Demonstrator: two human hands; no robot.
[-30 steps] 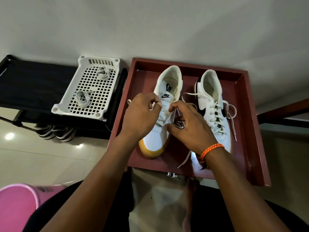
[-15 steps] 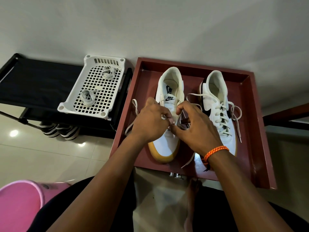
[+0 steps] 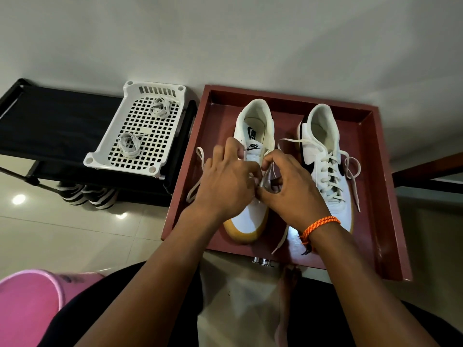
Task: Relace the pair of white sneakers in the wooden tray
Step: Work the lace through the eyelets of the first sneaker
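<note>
White lace (image 3: 266, 177) was pinched between both hands, left (image 3: 226, 179) and right (image 3: 292, 190), over the left sneaker (image 3: 251, 216) in the tray (image 3: 385, 196); the eyelets were hidden under the fingers.

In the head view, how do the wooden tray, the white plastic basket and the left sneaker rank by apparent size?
1. wooden tray
2. white plastic basket
3. left sneaker, partly hidden by both hands, so its rank is less sure
</note>
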